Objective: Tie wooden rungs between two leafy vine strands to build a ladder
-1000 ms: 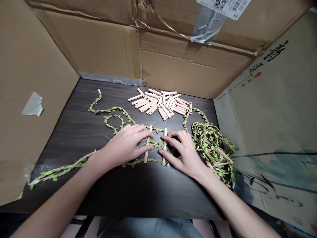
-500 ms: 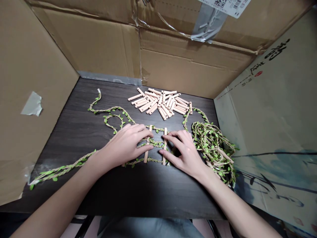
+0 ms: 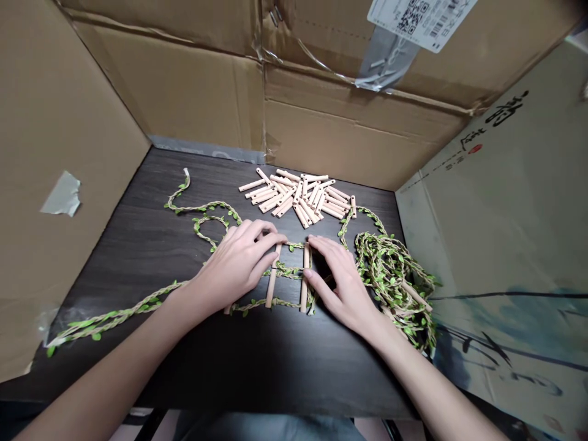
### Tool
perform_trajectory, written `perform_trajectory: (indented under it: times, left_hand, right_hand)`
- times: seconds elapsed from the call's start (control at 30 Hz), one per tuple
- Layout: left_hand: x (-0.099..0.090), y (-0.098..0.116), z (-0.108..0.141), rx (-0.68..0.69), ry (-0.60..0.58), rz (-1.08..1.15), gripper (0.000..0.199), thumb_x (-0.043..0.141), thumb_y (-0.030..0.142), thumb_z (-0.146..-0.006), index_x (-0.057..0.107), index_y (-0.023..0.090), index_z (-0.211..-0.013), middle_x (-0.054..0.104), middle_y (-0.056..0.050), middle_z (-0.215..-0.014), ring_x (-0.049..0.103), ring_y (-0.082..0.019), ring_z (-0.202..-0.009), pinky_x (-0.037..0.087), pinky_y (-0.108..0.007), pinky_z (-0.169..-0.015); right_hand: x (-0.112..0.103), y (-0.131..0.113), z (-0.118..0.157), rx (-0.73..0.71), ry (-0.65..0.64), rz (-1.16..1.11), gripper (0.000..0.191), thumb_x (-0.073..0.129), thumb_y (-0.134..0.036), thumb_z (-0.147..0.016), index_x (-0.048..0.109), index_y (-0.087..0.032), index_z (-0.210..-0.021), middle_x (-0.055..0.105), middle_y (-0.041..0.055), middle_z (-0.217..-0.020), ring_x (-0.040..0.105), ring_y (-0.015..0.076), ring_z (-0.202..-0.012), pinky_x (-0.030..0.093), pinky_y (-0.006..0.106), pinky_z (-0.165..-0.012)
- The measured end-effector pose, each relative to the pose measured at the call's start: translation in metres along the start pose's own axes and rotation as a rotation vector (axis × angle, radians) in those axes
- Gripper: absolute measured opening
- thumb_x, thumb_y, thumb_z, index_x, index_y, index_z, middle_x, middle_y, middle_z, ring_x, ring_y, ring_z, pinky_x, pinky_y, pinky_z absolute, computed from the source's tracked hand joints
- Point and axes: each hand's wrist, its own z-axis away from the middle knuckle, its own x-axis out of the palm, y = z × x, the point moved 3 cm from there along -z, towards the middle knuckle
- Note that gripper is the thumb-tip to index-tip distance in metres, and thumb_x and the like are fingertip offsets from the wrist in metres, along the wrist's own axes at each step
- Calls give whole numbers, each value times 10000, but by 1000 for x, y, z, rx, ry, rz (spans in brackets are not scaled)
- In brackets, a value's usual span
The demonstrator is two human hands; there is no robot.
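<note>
Touching wooden dowels (image 3: 273, 278), left hand (image 3: 234, 263) and right hand (image 3: 344, 285) apart, below a QR-code label (image 3: 420, 21).

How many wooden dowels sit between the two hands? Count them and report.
2. One wooden dowel lies beside the left hand, the other beside the right hand, both crossing the leaf vine. Others may be hidden under the hands.

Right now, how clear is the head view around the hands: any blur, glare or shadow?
Head view: the right hand and wooden pegs look sharp; that hand shadows the dark tabletop; faint glare at its lower left; wide-angle bowing on the cardboard walls.
</note>
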Motion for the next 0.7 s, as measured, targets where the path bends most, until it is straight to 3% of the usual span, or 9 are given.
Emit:
perform_trajectory:
  times: [0.2,0.7]
  left_hand:
    - [6,-5,2,41,-5,-39,313,439,279,-1082,670,250,-1292,659,-58,-1327,542,-269,-1180,354,-429,-943]
    - [4,-6,1,55,6,-36,270,474,292,-1075,717,233,-1176,705,-31,-1278,562,-256,-1116,317,-414,-877]
  right_hand:
    - [2,1,-2,-51,13,69,332,519,-280,-1062,607,-248,-1380,594,70,-1483,470,266,-1416,391,510,-1168]
    - [3,3,-5,-68,32,119,300,565,-300,-1047,654,-236,-1326,632,80,-1422,514,275,-1341,421,498,-1116]
